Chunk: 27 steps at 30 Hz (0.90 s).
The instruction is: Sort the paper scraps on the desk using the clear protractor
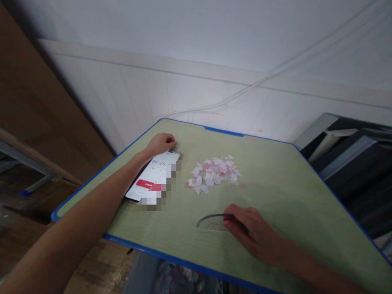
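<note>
My right hand [249, 228] grips a clear, half-round protractor [211, 221] by its right part, between thumb and fingers. The protractor is at the near side of the green tabletop, its curved edge facing away from me. Beyond it lies a loose heap of small paper scraps [216, 172], white and pink. My left hand [161, 143] rests at the far left of the table with its fingers curled closed, and I see nothing in them. Just below that hand lies a phone [153, 175] showing a running time and a red button; part of it is blurred out by blocks.
The table [275, 183] has a blue rim and stands against a white wall [196, 90] with a cable [232, 98] along it. A bin with scraps [177, 277] is under the near edge. Dark folders or boards [352, 159] stand at right, a brown wooden panel [45, 102] at left.
</note>
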### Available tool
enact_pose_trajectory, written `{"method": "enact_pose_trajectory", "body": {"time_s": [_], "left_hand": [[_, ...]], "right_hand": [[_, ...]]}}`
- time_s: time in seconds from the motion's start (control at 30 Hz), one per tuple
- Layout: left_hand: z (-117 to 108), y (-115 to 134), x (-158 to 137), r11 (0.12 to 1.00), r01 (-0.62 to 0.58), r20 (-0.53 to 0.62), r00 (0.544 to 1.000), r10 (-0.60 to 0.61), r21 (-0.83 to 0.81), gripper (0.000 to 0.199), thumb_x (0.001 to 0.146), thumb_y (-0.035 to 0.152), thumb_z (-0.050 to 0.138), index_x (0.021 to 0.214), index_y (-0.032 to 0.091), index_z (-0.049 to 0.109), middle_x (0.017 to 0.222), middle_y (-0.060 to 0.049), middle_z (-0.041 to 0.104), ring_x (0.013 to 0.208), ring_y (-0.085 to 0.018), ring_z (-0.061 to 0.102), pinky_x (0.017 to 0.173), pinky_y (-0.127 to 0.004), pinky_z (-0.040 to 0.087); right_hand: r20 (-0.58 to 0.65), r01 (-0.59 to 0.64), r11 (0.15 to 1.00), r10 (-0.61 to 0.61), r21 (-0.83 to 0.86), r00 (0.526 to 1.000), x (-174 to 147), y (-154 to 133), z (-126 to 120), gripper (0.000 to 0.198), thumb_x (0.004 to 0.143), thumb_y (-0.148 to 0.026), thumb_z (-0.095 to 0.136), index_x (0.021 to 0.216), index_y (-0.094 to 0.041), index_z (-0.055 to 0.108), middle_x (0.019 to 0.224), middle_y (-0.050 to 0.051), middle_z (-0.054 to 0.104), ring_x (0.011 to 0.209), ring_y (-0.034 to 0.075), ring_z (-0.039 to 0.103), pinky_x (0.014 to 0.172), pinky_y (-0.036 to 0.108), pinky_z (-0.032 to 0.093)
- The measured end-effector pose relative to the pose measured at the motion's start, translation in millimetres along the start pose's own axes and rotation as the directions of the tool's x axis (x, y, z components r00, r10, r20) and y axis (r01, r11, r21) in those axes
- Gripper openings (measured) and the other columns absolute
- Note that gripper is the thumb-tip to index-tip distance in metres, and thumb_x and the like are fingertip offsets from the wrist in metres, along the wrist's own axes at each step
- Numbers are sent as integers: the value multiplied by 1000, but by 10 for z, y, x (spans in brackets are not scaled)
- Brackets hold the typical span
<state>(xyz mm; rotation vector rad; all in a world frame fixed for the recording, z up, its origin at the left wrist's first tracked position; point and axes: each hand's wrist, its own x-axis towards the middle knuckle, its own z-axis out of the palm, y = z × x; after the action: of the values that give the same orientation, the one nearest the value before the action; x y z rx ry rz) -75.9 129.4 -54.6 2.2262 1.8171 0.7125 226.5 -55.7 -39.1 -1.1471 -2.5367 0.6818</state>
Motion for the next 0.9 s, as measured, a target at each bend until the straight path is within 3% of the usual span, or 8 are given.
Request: {"method": "enact_pose_trajectory", "body": {"time_s": [0.23,0.63,0.9], "left_hand": [[-5,-1,2,1000,7,-3,1000,-7,13,25,69,37,48,63,17,60,57,-3,60,56,-14,50,52,-25,32],[3,-19,11,1000,9,-7,1000,-9,9,27,69,38,48,63,16,61,58,-4,61,57,-15,51,52,-25,33],[-5,-14,4,1000,14,4,1000,-14,-6,25,69,38,48,62,17,60,56,-3,60,56,-14,51,51,-25,33]], "right_hand": [[-62,-65,998,67,27,996,26,-23,75,12,86,-20,41,74,-20,42,62,1,54,54,13,48,52,24,35],[161,41,999,-36,-29,986,-30,-129,47,10,88,-22,44,81,-19,50,72,5,62,64,16,55,58,25,39],[187,18,999,-10,-38,982,-24,-155,32,11,88,-23,45,81,-18,52,72,5,63,65,16,55,58,24,39]]}}
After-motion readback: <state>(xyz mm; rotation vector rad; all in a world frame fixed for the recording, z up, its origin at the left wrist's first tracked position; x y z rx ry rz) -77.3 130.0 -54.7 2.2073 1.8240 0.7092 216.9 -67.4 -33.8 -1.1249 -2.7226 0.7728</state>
